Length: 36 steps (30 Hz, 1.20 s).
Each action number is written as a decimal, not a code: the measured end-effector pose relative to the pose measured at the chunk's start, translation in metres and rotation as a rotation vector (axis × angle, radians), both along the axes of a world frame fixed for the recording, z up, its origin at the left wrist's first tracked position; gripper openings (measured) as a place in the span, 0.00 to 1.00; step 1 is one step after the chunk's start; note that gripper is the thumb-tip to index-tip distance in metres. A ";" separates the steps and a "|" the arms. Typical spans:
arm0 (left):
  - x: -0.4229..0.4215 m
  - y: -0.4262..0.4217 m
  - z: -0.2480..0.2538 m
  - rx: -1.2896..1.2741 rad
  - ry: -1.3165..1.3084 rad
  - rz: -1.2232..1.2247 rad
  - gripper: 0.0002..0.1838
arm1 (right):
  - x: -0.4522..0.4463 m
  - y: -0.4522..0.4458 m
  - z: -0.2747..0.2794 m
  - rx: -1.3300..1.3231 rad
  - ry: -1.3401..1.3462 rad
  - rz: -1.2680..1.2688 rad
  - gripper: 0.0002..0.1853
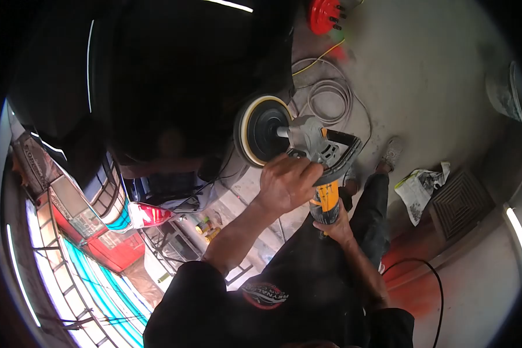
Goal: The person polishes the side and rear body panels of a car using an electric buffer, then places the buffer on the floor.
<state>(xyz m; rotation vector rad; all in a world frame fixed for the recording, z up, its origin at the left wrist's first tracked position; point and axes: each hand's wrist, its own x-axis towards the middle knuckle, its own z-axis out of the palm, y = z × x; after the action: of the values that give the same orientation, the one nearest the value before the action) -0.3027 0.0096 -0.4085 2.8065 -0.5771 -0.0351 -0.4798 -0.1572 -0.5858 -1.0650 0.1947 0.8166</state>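
Note:
I hold a yellow, grey and black car polisher [308, 139] with both hands in front of my body. My left hand [290, 181] is closed around its front handle, close behind the head. Farther back, my right hand [335, 223] wraps round the dark rear end of the yellow body. The round polishing pad [264, 131], dark in the middle with a pale rim, faces left toward a glossy black car panel [174, 75]. Whether the pad touches the panel, I cannot tell. My fingers partly hide the handle and grip.
A coiled hose [330, 100] and a red reel-like object [323, 16] lie on the floor ahead. To the right are a bucket [507, 93], a crumpled cloth or paper [417, 194] and a floor grate [461, 203]. A black cord [441, 284] curves behind me.

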 end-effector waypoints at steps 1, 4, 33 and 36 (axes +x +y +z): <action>0.004 -0.002 -0.005 0.026 0.019 -0.003 0.11 | -0.001 0.003 -0.011 0.002 -0.004 -0.013 0.48; 0.021 -0.010 -0.009 0.029 0.001 -0.038 0.10 | 0.003 0.015 -0.030 -0.007 0.006 -0.022 0.48; 0.142 -0.016 0.175 0.087 -0.653 -0.123 0.15 | 0.215 0.016 0.100 -0.094 -0.441 -0.132 0.49; 0.130 -0.012 0.172 -0.001 -0.694 -0.127 0.16 | 0.213 0.013 0.108 -0.035 -0.420 -0.087 0.48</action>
<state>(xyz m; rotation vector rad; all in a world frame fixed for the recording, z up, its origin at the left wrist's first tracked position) -0.1730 -0.0020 -0.2368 2.7288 -0.8904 0.9378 -0.2665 -0.1441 -0.4779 -1.2278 -0.1001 0.4984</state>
